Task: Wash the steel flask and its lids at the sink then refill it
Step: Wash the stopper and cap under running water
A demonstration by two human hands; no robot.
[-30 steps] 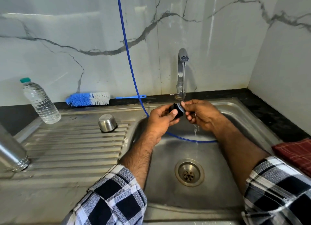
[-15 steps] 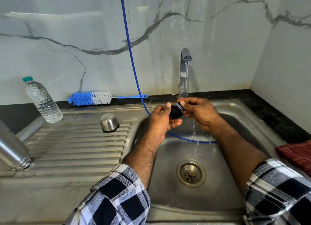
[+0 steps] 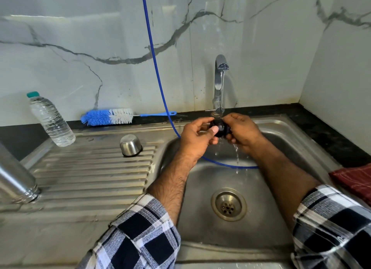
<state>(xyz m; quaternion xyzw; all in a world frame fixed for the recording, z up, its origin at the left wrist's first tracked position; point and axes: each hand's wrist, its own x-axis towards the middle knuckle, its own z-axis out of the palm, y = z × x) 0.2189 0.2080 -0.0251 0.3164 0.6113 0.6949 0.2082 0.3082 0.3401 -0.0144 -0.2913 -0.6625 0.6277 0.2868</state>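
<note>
Both hands, left and right, grasped a black lid under running water over the sink; a steel cup sat upturned.

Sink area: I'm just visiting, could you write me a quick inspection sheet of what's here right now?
Surface: steel sink with ribbed draining board, wet; tap running.
Job's things: black inner lid held under the stream; steel cup lid upside down on the board; steel flask at the left edge, partly out of view.
Clutter: plastic water bottle, blue bottle brush, red cloth.
Hands: left hand and right hand both grip the black inner lid.
Cables: blue hose hangs down the wall into the basin.
Surroundings: marbled wall panels, dark counter.
</note>
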